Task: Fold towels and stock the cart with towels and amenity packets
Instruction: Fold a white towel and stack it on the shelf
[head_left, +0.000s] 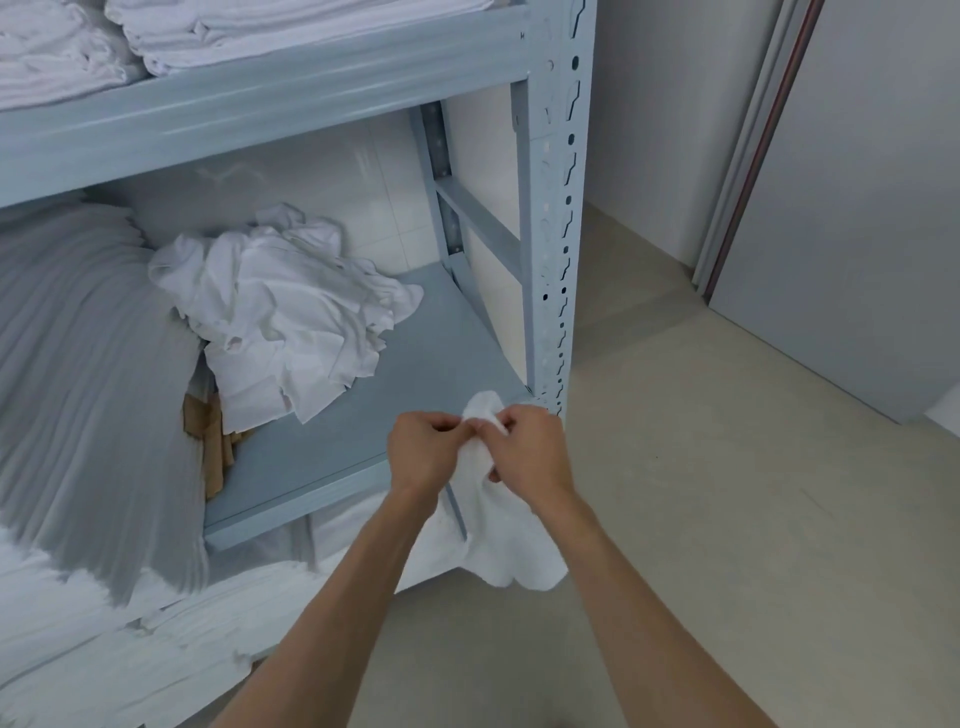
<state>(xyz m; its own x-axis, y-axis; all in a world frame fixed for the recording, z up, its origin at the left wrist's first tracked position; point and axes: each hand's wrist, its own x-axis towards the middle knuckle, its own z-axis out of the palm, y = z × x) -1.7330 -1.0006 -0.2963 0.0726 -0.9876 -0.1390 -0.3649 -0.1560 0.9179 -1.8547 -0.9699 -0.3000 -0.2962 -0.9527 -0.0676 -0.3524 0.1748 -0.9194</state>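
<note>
Brightness: soft, even, cool daylight tone; no harsh glare.
Shadows: faint under the towel (493, 525) gripped by both hands; deeper behind the crumpled linen (291, 317) up and left of the grip.
Blur: heavy smearing on the stacked linens (88, 374) far left of the grip; hands fairly sharp.
Distortion: wide-angle bowing of the shelf post (558, 208) above the grip and the door edge far right.
</note>
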